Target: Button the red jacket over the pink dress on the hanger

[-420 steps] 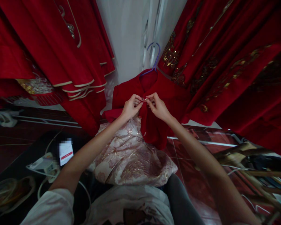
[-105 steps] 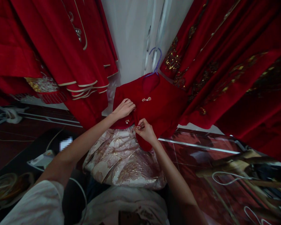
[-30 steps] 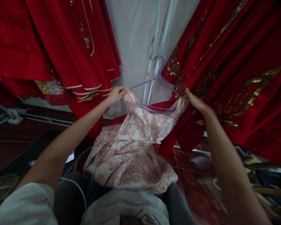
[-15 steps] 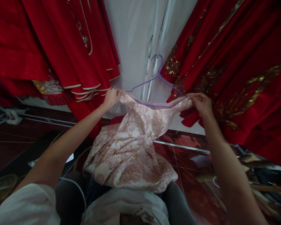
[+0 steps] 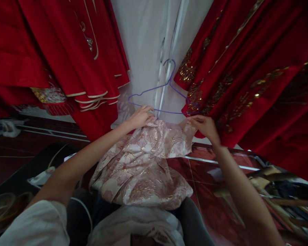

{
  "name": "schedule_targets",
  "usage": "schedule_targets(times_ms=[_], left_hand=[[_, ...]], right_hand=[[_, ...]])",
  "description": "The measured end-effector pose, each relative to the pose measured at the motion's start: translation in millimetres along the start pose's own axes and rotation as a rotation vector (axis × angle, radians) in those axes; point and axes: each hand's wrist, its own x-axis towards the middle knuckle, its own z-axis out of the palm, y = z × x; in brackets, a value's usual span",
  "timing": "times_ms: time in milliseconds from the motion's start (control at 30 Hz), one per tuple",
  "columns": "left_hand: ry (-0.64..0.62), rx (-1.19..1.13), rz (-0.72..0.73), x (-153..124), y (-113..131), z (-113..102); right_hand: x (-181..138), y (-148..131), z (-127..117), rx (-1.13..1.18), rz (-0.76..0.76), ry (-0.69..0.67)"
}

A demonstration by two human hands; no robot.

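A pale pink dress (image 5: 146,164) with a floral pattern and gold threads lies across my lap, its top raised in front of me. My left hand (image 5: 142,118) pinches its upper left edge, and my right hand (image 5: 204,126) grips the upper right corner. Just beyond the dress hangs a purple wire hanger (image 5: 166,85), its hook near a white metal rail. The hanger's lower bar shows whole above the neckline, with no fabric over its shoulders.
Red garments with pale trim (image 5: 92,75) hang on the left; red garments with gold sequins (image 5: 220,85) hang on the right. A dark surface with a white object (image 5: 41,177) stands at my left. Assorted items (image 5: 279,194) lie at lower right above the red tiled floor (image 5: 202,177).
The dress straps have come off the hanger's ends. Both hands have moved inward and slightly down toward me with the dress top, and the hanger now hangs bare.
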Motion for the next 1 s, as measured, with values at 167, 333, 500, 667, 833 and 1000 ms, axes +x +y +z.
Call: schedule_targets(times_ms=[167, 333, 500, 667, 833, 1000], left_hand=[[-0.031, -0.024, 0.020, 27.5, 15.6, 36.2], [0.025, -0.047, 0.011, 18.2, 23.0, 52.1], [0.067, -0.072, 0.040, -3.2, 32.8, 30.2], [0.060, -0.083, 0.028, -8.7, 36.4, 19.4], [0.070, -0.044, 0.024, -5.3, 39.1, 25.3], [0.072, 0.009, 0.032, -8.8, 39.5, 20.8]], right_hand=[[0.4, -14.6, 4.7, -0.114, -0.118, 0.106], [5.7, 17.4, -5.8, -0.117, -0.037, 0.339], [15.1, 55.7, -24.8, -0.203, 0.150, 0.538], [21.6, 49.6, -31.4, -0.169, 0.077, 0.550], [30.8, 16.3, -26.3, -0.198, -0.054, 0.516], [29.4, 10.3, -32.0, -0.315, -0.049, 0.482]])
